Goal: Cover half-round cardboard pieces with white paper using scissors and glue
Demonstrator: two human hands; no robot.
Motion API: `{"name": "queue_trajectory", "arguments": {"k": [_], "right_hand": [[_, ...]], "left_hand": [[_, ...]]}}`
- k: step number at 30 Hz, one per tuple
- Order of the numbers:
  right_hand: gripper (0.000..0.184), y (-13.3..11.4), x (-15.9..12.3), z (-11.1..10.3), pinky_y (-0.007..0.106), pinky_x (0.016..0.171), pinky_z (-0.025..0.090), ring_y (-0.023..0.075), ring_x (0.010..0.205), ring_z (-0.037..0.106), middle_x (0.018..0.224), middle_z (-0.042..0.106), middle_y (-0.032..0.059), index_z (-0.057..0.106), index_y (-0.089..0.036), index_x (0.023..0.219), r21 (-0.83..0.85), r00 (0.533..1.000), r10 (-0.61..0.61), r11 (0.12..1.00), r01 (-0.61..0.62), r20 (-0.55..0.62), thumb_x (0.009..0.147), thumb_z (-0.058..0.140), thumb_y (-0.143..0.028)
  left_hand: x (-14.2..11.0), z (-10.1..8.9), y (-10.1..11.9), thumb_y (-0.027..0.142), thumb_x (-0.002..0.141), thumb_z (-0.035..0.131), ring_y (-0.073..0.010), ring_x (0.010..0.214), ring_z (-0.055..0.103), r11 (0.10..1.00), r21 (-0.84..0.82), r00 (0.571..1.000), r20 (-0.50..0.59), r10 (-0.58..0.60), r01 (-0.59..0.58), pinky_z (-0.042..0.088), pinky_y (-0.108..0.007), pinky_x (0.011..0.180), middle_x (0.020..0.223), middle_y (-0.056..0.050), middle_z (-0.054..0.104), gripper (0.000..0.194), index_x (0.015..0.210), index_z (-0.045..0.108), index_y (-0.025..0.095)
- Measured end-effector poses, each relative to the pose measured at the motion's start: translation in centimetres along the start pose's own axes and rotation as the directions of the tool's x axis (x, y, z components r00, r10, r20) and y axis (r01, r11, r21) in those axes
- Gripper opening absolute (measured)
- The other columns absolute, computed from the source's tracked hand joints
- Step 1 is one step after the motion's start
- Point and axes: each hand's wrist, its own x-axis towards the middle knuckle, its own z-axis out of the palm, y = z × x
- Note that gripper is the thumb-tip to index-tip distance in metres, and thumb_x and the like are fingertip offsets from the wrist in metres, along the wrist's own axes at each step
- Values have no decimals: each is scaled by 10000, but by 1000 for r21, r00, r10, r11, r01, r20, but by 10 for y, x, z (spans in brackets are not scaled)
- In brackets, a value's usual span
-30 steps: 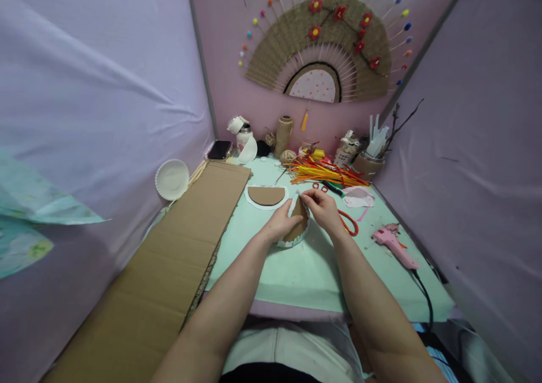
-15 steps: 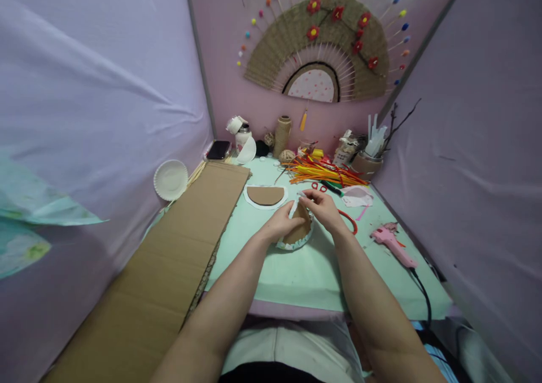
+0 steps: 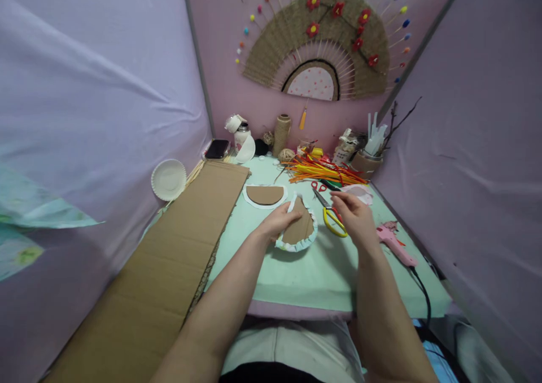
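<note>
My left hand (image 3: 280,222) grips a half-round cardboard piece (image 3: 301,229) by its straight side, thumb on the brown face. Pale patterned material is folded over the piece's edge in small pleats. My right hand (image 3: 354,212) is raised to the right, apart from the piece, its fingertips pinched together; whatever they may hold is too small to make out. Below and left of that hand lie scissors (image 3: 335,225) with yellow and red handles, their blades pointing away. A second cardboard half-round (image 3: 265,195) rests on a larger white-edged backing behind my left hand.
A long cardboard sheet (image 3: 169,259) covers the left side. At right lies a pink glue gun (image 3: 396,247) with a black cord. Orange and yellow strips (image 3: 322,171), a twine spool (image 3: 282,134) and a pot of sticks (image 3: 367,162) stand at the back. A decorated fan (image 3: 313,38) hangs above.
My right hand has left the edge of the cardboard piece and moved right, uncovering the scissors. My left hand still holds the piece in nearly the same place.
</note>
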Motion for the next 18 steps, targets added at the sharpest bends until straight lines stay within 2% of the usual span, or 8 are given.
{"name": "queue_trajectory", "arguments": {"k": [2, 4, 5, 7, 9, 11, 14, 18], "right_hand": [[413, 12, -15, -33, 394, 816, 502, 250, 899, 643, 1027, 714, 116, 721, -184, 1025, -144, 993, 3, 989, -20, -115, 804, 611, -516], [463, 30, -28, -69, 408, 791, 510, 278, 900, 649, 1034, 707, 153, 717, -159, 1055, -357, 979, 33, 928, -104, -199, 809, 574, -524], [492, 40, -34, -86, 426, 801, 506, 301, 918, 649, 1032, 703, 178, 715, -136, 1075, -483, 976, 67, 860, -163, -209, 805, 566, -520], [555, 59, -43, -114, 460, 845, 491, 350, 998, 636, 1070, 688, 223, 692, -100, 1157, -702, 962, 196, 658, -273, -191, 813, 558, -515], [589, 73, -47, -132, 478, 880, 477, 379, 1048, 622, 1089, 675, 255, 664, -67, 1217, -815, 927, 322, 475, -332, -191, 823, 568, -494], [585, 82, -48, -139, 486, 902, 466, 388, 1065, 618, 1081, 673, 262, 658, -60, 1234, -843, 902, 383, 401, -358, -201, 815, 596, -463], [574, 88, -44, -138, 507, 889, 463, 405, 1075, 609, 1091, 664, 253, 679, -112, 1221, -835, 888, 400, 389, -390, -229, 782, 635, -480], [554, 89, -41, -132, 526, 793, 480, 430, 1003, 625, 1064, 664, 250, 722, -153, 1122, -803, 875, 398, 405, -437, -275, 735, 654, -544]], "left_hand": [[0, 2, 2, 225, 737, 604, -210, 855, 661, 999, -31, 999, -32, -20, 19, 519, -369, 846, 926, -58, 702, 241, 974, 607, 184], [-1, 4, 5, 214, 734, 569, -209, 823, 665, 997, -59, 998, -55, -43, 40, 536, -364, 804, 864, -40, 692, 218, 949, 594, 195], [-1, 4, 6, 210, 729, 556, -210, 806, 667, 996, -72, 997, -60, -51, 47, 543, -366, 787, 837, -33, 686, 212, 939, 586, 198], [0, 5, 7, 196, 717, 538, -207, 783, 671, 994, -97, 996, -65, -58, 51, 552, -365, 771, 810, -25, 679, 214, 927, 577, 199], [1, 5, 7, 184, 708, 532, -199, 770, 672, 992, -114, 996, -68, -56, 48, 556, -359, 765, 818, -23, 681, 227, 930, 576, 197], [1, 4, 6, 182, 710, 530, -194, 765, 674, 991, -126, 996, -73, -55, 46, 559, -356, 756, 840, -26, 687, 239, 943, 578, 197], [1, 4, 6, 186, 711, 538, -198, 759, 679, 990, -135, 995, -83, -58, 47, 564, -363, 743, 848, -31, 693, 244, 951, 578, 194], [-1, 6, 8, 176, 709, 546, -200, 791, 688, 987, -156, 995, -81, -49, 36, 564, -364, 774, 866, -50, 710, 221, 924, 594, 180]]}}
